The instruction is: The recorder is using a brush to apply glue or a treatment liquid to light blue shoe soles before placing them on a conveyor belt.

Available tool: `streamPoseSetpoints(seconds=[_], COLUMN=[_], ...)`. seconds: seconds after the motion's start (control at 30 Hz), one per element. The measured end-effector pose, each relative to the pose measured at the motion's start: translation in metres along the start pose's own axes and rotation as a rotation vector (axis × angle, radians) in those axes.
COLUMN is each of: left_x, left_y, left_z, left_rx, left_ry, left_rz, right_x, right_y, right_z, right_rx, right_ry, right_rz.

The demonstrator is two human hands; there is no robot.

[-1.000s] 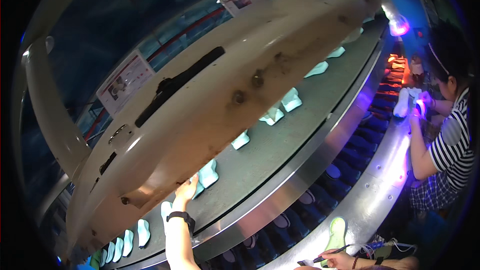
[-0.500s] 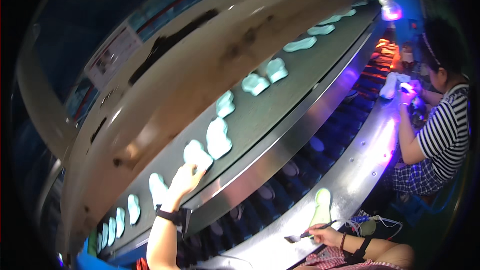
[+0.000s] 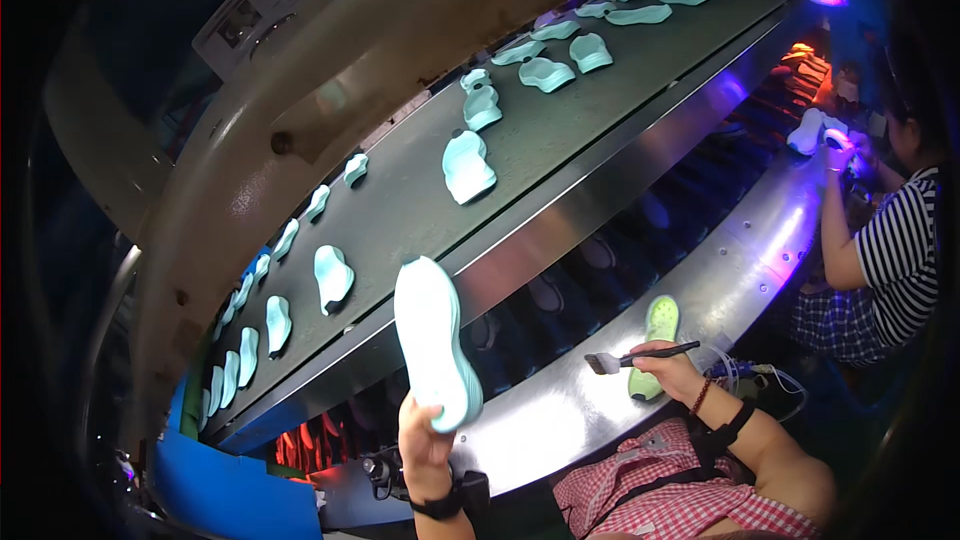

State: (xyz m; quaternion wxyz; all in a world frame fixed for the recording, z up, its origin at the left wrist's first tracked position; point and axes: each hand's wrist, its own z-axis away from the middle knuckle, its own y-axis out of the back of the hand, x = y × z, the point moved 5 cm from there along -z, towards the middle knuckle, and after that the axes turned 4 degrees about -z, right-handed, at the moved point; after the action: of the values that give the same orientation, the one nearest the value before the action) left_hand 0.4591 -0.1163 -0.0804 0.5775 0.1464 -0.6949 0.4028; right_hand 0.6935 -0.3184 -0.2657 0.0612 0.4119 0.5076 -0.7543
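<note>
Up off the conveyor belt [image 3: 400, 215] comes a pale-blue sole [image 3: 428, 325], now raised by its edge; the left hand [image 3: 425, 445] clasps its lower end, while the right hand [image 3: 670, 372] pinches a brush [image 3: 628, 357] near a green sole [image 3: 662, 316].

left hand [image 3: 425, 440] has lifted 1 pale sole [image 3: 432, 340] off the belt [image 3: 400, 215]

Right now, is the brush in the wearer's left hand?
No, the right hand grips the brush, while the left hand holds a pale shoe sole.
</note>
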Motion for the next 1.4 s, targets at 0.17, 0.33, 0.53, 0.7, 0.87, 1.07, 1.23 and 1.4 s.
streamPoseSetpoints(seconds=[0.17, 0.33, 0.53, 0.7, 0.87, 1.07, 1.23, 1.4], left_x=[-0.064, -0.14, -0.182, -0.182, -0.191, -0.172, -0.162, -0.161], left_y=[0.029, 0.053, 0.011, -0.011, -0.017, 0.028, 0.018, -0.023], left_z=[0.078, 0.083, 0.06, 0.063, 0.055, 0.055, 0.066, 0.056], left_rx=[-0.152, 0.052, 0.055, -0.072, 0.285, 0.374, 0.28, 0.182], left_ry=[0.153, 0.358, 0.255, 0.164, 0.103, 0.001, 0.094, 0.11], left_rz=[0.511, 0.132, 0.659, 0.71, 0.521, 0.41, 0.456, 0.631], right_x=[0.002, 0.012, 0.04, 0.042, 0.033, 0.03, 0.009, 0.008], right_y=[-0.018, -0.056, -0.11, -0.126, -0.154, -0.139, -0.137, -0.15], right_z=[-0.006, -0.01, -0.008, -0.024, -0.017, 0.034, 0.029, 0.005], right_rx=[-0.04, -0.184, -0.397, -0.461, -0.581, -1.014, -0.912, -0.718], right_ry=[-0.044, -0.107, -0.209, -0.109, 0.448, 0.284, -0.117, 0.107], right_rz=[-0.018, 0.046, 0.306, 0.495, 0.9, 1.176, 0.95, 0.713])
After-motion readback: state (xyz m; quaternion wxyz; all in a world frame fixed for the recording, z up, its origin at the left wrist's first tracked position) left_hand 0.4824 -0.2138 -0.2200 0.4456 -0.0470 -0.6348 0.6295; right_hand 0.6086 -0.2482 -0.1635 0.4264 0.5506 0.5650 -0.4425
